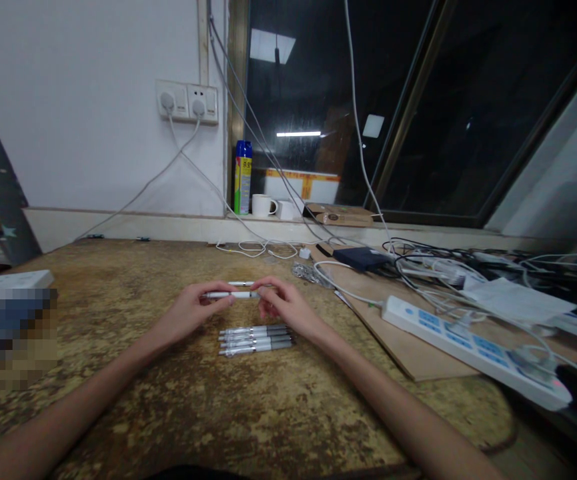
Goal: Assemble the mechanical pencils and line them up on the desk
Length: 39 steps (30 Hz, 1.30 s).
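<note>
My left hand [201, 301] pinches one end of a white pen [242, 294] held level above the table. At the other end, the fingers of my right hand [284, 305] are closed on its tip, partly hiding it. Just behind it shows a second pen-like white piece [241, 284], lying parallel; whether it touches a hand I cannot tell. Nearer to me, several white-and-grey pens [255, 341] with clear ends lie side by side on the worn wooden table [208, 413], below both hands.
To the right, a white power strip [468, 350] with plugs lies across a brown board [393, 340], among tangled cables [428, 263]. A dark flat box [361, 259] sits behind. A spray can [243, 179] and white mug [263, 205] stand on the windowsill.
</note>
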Available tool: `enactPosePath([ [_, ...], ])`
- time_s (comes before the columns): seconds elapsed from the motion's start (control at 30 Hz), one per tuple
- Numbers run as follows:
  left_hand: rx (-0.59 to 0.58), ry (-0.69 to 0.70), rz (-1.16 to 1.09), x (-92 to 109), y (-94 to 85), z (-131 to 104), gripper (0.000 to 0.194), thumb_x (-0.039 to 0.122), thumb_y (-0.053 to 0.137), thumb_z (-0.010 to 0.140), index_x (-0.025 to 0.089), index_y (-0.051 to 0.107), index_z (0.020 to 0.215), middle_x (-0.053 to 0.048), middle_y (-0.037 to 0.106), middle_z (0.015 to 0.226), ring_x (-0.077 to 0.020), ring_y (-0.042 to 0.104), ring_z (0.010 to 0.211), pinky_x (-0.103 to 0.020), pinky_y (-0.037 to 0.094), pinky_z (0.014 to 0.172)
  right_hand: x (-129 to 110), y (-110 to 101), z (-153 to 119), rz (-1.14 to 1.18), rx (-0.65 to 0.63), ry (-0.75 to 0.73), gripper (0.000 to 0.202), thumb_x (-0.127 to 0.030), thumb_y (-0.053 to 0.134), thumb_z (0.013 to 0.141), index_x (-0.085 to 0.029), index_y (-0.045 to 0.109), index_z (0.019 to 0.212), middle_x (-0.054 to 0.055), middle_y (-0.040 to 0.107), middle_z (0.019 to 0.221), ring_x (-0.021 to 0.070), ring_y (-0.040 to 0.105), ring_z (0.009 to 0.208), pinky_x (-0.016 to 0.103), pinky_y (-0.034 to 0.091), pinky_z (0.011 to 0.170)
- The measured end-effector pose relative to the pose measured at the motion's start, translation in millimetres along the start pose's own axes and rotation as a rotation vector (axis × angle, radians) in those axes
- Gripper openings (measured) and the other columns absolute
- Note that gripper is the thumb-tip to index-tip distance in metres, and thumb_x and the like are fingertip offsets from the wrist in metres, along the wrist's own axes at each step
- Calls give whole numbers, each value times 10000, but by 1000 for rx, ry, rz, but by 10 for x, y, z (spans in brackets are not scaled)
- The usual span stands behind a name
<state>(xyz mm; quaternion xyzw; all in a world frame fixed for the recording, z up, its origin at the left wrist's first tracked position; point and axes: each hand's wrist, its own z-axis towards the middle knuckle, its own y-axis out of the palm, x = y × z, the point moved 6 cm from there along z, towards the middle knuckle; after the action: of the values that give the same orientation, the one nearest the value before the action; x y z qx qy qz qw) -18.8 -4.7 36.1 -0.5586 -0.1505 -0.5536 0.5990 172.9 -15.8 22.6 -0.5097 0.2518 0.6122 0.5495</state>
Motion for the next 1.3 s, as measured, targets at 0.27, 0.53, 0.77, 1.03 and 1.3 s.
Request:
enactPosePath([
  [0.27,-13,-8,-12,30,-2,2,316,460,676,885,223,782,1066,-64,767,1102,-267,680,1035,-374,499,951,0,-9,7,9,0,-1,285,-423,505,975,-218,639,1120,-43,571,607,140,496,539,249,344,540],
  [0.53,-12,-13,-1,59,11,7,286,429,679,883,222,786,1049,-68,771,1071,-255,685,998,-382,507,938,-56,-37,1,-32,19,-64,226,-306,564,933,-204,650,1115,-41,559,674,123,482,581,245,360,565],
  [0.77,-42,8,37,53,20,-3,277,422,667,907,224,780,1064,-58,768,1069,-241,674,1008,-351,493,922,62,-10,24,35,-20,6,310,-453,475,1003,-206,633,1104,-50,540,558,126,455,487,245,304,501],
  [1.03,-29,9,59,58,-4,-4,297,438,642,924,201,778,1040,-49,775,1006,-237,685,961,-330,487,883,-77,-31,5,-7,-18,-78,255,-398,575,966,-214,656,1123,-34,511,675,137,458,619,262,332,570],
  [1.3,-21,15,93,83,1,-16,305,464,651,922,219,788,1042,-48,786,1000,-238,686,939,-318,473,824,-9,-35,6,73,-87,1,288,-444,543,980,-231,652,1140,-71,383,569,118,313,502,261,182,493],
])
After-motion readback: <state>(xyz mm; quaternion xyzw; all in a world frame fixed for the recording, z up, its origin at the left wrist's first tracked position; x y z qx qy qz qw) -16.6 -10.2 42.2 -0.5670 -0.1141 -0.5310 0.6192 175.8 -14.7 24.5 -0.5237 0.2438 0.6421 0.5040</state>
